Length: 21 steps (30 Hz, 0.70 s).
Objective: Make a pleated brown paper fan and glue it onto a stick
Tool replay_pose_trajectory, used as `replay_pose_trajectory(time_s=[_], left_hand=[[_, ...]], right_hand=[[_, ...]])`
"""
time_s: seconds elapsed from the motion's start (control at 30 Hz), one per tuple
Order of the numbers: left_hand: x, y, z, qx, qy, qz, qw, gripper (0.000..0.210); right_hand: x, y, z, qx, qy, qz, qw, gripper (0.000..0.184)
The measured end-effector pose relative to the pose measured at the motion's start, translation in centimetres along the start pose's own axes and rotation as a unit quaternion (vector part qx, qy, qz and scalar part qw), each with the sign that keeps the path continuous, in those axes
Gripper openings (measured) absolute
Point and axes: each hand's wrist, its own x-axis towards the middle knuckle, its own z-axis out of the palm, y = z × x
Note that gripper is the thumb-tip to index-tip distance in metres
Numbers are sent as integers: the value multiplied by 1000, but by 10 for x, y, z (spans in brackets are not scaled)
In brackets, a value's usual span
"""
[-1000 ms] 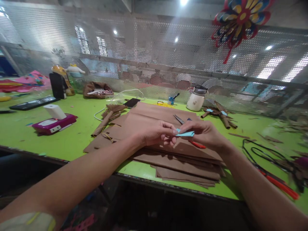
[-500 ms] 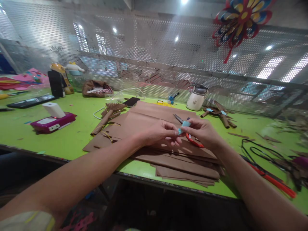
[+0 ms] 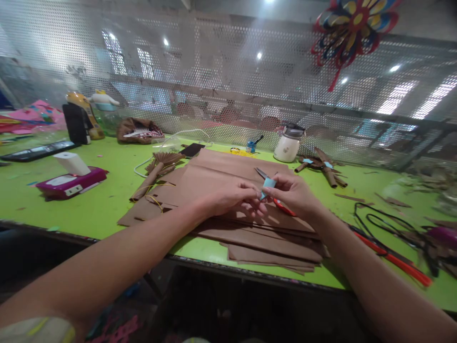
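A small light-blue piece of paper [image 3: 269, 184] is pinched between both hands above a stack of brown paper sheets [image 3: 210, 169]. Closed fingertips of my left hand [image 3: 237, 197] are at its lower left end. My right hand [image 3: 294, 190] grips its upper right side between thumb and fingers. Beneath the hands lie scissors with red handles [image 3: 284, 207], partly hidden; their blades point to the back left. On the left edge of the stack rests a pleated brown paper fan shape with a rolled stem [image 3: 146, 186] and thin yellow string.
A purple power strip [image 3: 73, 183] with a white plug stands on the green table [image 3: 82, 214] at left. A white jug [image 3: 286, 145] and rolled brown paper pieces [image 3: 329, 174] sit at back right. A red-handled tool with a black cord [image 3: 407, 269] lies at right.
The view has shifted slightly. More of the blue paper's face shows between my fingers, and its lower end looks less crumpled. Both hands keep nearly the same place over the stack.
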Motion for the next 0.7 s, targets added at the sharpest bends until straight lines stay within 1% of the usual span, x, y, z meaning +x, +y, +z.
replay_pose_trajectory(time_s=[0.1, 0.17, 0.3, 0.47, 0.6, 0.7], left_hand=[[-1, -1, -1, 7, 7, 5, 1000, 21], [-1, -2, -2, 13, 6, -5, 1000, 21], [-1, -2, -3, 23, 4, -15, 1000, 22], [-1, -1, -2, 27, 15, -13, 999, 23], [1, 0, 2, 45, 42, -13, 998, 24], [1, 0, 3, 48, 51, -4, 998, 25]], right_hand=[[0, -1, 0, -34, 2, -8, 999, 22], [-1, -1, 1, -50, 2, -11, 999, 23], [-1, -2, 3, -54, 2, -11, 998, 22], [-1, 0, 1, -21, -17, 23, 999, 27], [-1, 4, -2, -43, -50, 56, 996, 34], [-1, 6, -2, -47, -42, 53, 997, 35]])
